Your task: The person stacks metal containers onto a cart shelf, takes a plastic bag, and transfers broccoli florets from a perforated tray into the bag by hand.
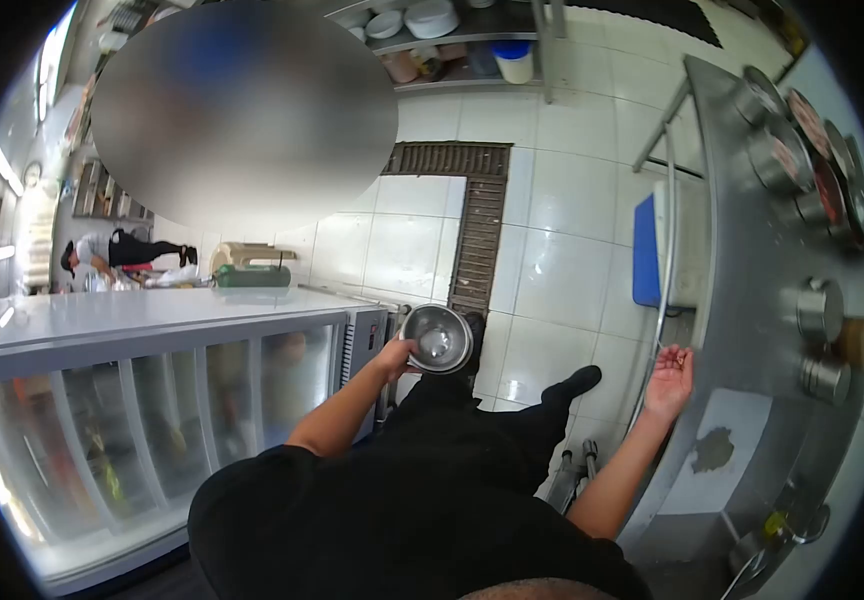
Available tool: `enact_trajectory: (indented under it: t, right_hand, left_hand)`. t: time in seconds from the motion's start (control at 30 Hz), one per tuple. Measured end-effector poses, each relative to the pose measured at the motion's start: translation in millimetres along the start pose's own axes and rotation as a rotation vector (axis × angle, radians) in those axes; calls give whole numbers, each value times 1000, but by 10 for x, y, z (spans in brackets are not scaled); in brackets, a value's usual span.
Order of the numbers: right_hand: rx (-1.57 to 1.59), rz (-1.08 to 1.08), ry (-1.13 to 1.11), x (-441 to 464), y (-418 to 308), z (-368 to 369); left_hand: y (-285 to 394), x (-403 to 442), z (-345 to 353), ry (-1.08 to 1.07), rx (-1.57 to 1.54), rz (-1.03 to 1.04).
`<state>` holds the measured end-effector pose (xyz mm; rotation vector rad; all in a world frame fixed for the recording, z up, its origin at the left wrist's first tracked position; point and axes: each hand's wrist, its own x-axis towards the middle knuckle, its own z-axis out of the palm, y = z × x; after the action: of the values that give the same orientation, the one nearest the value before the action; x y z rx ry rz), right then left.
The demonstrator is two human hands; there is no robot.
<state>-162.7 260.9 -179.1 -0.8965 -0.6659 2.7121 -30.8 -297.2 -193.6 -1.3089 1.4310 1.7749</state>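
Observation:
My left hand [394, 358] grips a round stainless steel bowl [439, 338] by its near-left rim. The bowl is held in front of my legs with its shiny inside facing up, and part of my thumb lies over the edge. My right hand [670, 382] is out to the right beside the steel counter [727, 290], palm turned up. Its fingers are loosely bent and apart, with nothing seen in them. Close to that hand runs a metal rail [669, 240] along the counter's side.
A glass-doored fridge [167, 410] stands on the left. Several metal pots [820, 310] line the right counter, above a blue board [645, 250]. A floor drain grate [480, 220] crosses the tiles. A shelf [462, 80] stands ahead; a person [132, 250] is far left.

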Motion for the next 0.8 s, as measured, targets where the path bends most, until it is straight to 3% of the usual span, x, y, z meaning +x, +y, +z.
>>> enact_trajectory:
  t: [0.13, 0.33, 0.43, 0.47, 0.5, 0.53, 0.57, 0.6, 0.63, 0.67, 0.7, 0.8]
  right_hand:
    - [-142, 105, -62, 1024, 1291, -1138]
    - [-398, 325, 218, 1312, 3086, -1190]
    - [-2161, -318, -741, 1578, 3930, -1045]
    - [-2406, -248, -947, 1646, 4344, -627]
    - [-2215, -107, -981, 1631, 4760, -157]
    - [-2288, -364, -1066, 1712, 5417, 298]
    - [-1921, -124, -1058, 1631, 5923, 1036]
    - [-1128, 458, -821, 1431, 6473, 2031]
    - [-633, 752, -636, 1091, 6790, 2956]
    - [-374, 882, -528, 780, 6999, 3671]
    - [-270, 779, -634, 482, 7194, 4161]
    - [-327, 757, -471, 211, 7644, 4699]
  left_hand:
    - [-82, -28, -742, 76, -136, -3]
    - [-591, -33, -1629, 172, -279, 82]
    - [-613, -69, -1679, 241, -378, 99]
    - [-688, -55, -1766, 266, -291, 64]
    - [-760, -76, -1789, 286, -329, 62]
    - [-821, -75, -1771, 303, -363, 66]
    - [-846, -67, -1762, 320, -397, 77]
    - [-754, 25, -1743, 311, -363, 40]
    - [-741, -57, -1725, 316, -359, 44]
    - [-732, -93, -1712, 319, -353, 47]
    - [-764, -125, -1722, 321, -346, 46]
    - [-1090, -53, -1841, 282, -438, 105]
